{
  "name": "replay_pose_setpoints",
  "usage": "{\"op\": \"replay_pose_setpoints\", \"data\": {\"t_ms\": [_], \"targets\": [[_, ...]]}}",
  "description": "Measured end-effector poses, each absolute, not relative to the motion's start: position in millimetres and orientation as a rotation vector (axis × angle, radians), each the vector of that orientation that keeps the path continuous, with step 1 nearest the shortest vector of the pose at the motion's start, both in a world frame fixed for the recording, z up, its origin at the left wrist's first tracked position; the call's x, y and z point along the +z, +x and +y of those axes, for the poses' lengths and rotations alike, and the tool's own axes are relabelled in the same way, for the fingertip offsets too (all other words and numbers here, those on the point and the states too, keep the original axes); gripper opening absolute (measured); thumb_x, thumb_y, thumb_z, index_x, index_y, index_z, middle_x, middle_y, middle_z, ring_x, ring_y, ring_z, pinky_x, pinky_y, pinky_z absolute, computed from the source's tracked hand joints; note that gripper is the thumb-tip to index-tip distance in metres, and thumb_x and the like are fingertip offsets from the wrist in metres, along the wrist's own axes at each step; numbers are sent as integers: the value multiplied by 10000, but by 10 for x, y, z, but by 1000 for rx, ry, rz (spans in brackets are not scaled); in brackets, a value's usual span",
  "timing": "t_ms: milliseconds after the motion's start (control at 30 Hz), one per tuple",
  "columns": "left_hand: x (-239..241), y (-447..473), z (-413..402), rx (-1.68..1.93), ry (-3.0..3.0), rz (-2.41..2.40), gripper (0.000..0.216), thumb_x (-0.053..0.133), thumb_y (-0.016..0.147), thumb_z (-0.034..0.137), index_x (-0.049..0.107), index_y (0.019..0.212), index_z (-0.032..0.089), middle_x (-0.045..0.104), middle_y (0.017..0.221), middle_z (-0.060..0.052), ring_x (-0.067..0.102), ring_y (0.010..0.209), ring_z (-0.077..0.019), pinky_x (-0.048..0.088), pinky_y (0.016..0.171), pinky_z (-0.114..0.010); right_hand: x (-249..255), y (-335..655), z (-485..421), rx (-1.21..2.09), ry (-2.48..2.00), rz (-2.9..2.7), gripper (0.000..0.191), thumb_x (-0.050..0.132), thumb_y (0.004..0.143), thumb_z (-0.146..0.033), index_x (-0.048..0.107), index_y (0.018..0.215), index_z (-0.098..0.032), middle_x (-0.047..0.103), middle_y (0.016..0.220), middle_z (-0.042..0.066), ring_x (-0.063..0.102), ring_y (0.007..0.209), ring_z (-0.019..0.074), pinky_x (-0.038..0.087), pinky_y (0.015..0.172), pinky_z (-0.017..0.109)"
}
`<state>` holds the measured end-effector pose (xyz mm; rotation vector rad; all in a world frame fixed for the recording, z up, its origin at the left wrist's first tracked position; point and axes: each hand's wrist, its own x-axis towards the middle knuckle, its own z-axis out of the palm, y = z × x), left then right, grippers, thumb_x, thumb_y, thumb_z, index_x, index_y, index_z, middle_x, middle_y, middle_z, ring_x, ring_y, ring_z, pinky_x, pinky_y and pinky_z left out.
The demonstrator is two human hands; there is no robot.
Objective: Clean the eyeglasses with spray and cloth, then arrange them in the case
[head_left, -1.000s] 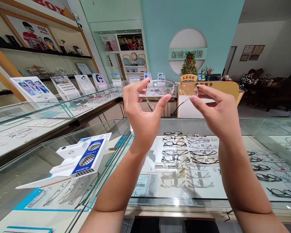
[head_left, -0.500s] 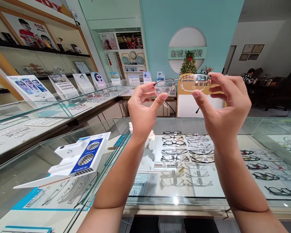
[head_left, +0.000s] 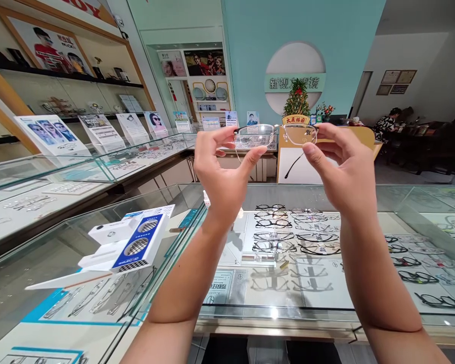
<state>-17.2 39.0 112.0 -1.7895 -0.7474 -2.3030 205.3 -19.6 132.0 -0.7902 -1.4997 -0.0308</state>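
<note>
A pair of thin-rimmed eyeglasses [head_left: 255,136] with clear lenses is held up in the air above the glass counter, about level with the far counters. My left hand [head_left: 222,169] pinches its left end between thumb and fingers. On the other side, my right hand [head_left: 343,167] grips the right end, its thumb by the lower rim. One dark-tipped temple hangs down below the right lens. Below my hands, rows of eyeglass frames [head_left: 273,236] lie inside the glass display case [head_left: 280,313].
A white and blue box [head_left: 138,242] with checkered circles stands on the glass at left. Several advertising cards [head_left: 94,134] line the far-left counter. Behind are a potted plant [head_left: 296,101] and a cashier desk [head_left: 326,141]. Another person [head_left: 389,124] sits at the far right.
The eyeglasses have turned, so the right lens looks narrower and the hanging temple points further left. My right hand has moved left and slightly down, nearer my left hand.
</note>
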Motion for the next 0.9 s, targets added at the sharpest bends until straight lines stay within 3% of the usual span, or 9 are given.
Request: {"op": "replay_pose_setpoints", "data": {"t_ms": [200, 400, 567, 767, 900], "targets": [[1116, -190, 329, -2206, -1775, -698, 614, 907, 859, 657, 702, 1329, 319, 675, 1248, -85, 645, 1205, -307, 563, 1022, -466, 1297, 2136, -55, 256, -770, -1548, 530, 862, 917, -614, 796, 1331, -288, 803, 1350, 100, 796, 1170, 284, 678, 1066, 513], [1118, -205, 313, -2157, -1769, -664, 608, 901, 875, 636, 692, 1363, 340, 660, 1264, -81, 636, 1247, -322, 551, 1056, -487, 1289, 2150, -41, 273, -769, -1565, 516, 850, 930, -606, 792, 1337, -294, 803, 1341, 99, 791, 1176, 293, 683, 1055, 539], [1114, -241, 463, -2208, -1857, -675, 622, 864, 889, 687, 690, 1402, 380, 686, 1337, -78, 693, 1187, -298, 592, 1000, -466, 1288, 2062, -82, 17, -752, -1493, 486, 815, 961, -593, 753, 1366, -332, 748, 1363, 105, 754, 1236, 308, 661, 1091, 556], [1073, -256, 719, -2285, -2089, -620, 732, 800, 898, 769, 601, 1523, 444, 671, 1516, -79, 681, 1389, -346, 628, 1000, -459, 1260, 1934, -120, -361, -710, -1445, 472, 716, 1037, -550, 663, 1475, -385, 668, 1453, 113, 643, 1403, 390, 591, 1164, 657], [1042, -249, 808, -2303, -2134, -609, 782, 822, 862, 793, 580, 1518, 444, 648, 1567, -73, 692, 1388, -351, 633, 998, -463, 1231, 1922, -95, -549, -748, -1473, 555, 671, 1061, -529, 562, 1589, -400, 627, 1514, 128, 556, 1509, 432, 561, 1187, 696]]}}
